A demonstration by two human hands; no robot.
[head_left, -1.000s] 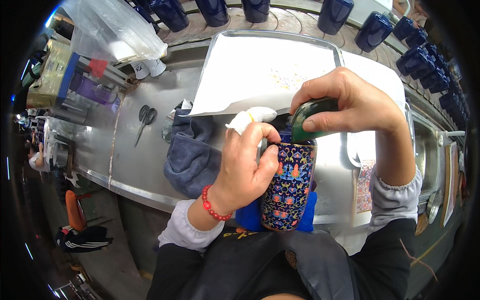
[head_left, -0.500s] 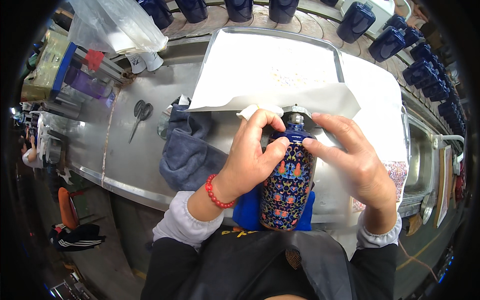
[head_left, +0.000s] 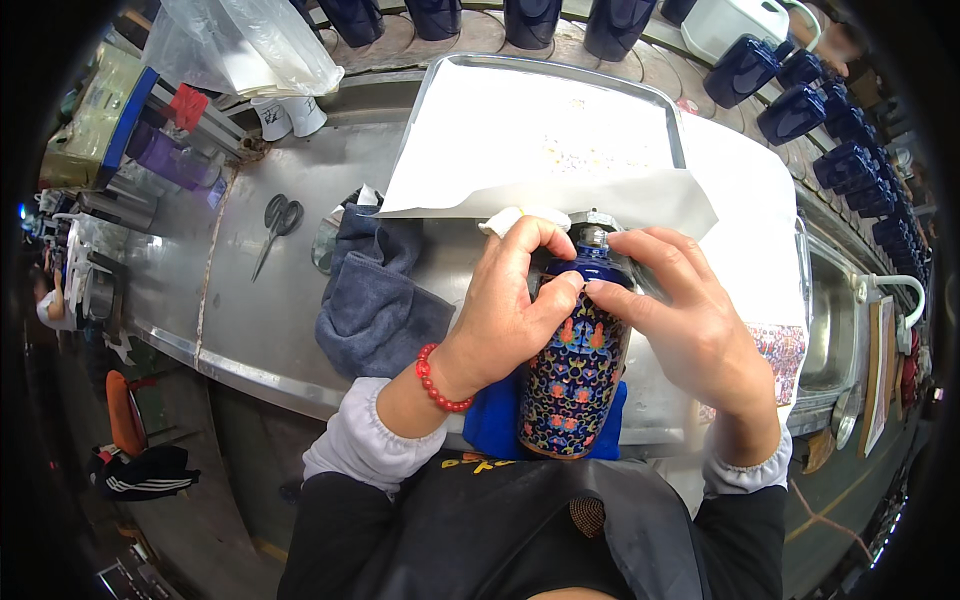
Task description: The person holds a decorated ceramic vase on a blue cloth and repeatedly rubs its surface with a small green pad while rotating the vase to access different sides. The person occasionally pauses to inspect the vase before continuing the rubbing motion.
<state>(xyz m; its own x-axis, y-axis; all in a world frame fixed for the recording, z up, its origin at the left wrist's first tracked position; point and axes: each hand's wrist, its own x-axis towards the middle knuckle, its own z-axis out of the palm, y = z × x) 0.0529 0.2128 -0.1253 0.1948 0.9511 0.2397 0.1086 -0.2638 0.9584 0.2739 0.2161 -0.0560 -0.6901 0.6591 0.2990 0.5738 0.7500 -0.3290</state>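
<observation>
A dark blue glass bottle (head_left: 570, 395) leans toward me, wrapped in a colourful floral pattern below its bare blue shoulder. Its clear threaded neck points away from me. My left hand (head_left: 510, 315), with a red bead bracelet at the wrist, is closed around the left of the shoulder, thumb on the front. On the other side my right hand (head_left: 690, 325) holds the shoulder, its thumb at the pattern's top edge and its forefinger beside the neck. Both thumb tips nearly meet there. Under the bottle lies a bright blue cloth (head_left: 487, 412). A small white cloth (head_left: 515, 217) sits behind my left fingers.
A metal tray (head_left: 678, 135) with white paper stands beyond the bottle. On the steel bench to the left lie a grey towel (head_left: 370, 310) and scissors (head_left: 275, 225). A patterned sheet (head_left: 782, 348) and a sink (head_left: 832, 315) are at right. Blue bottles (head_left: 740, 72) line the back.
My right hand has come in to the left, its thumb now beside the left thumb on the bottle's shoulder. The bottles at the back have shifted to the right.
</observation>
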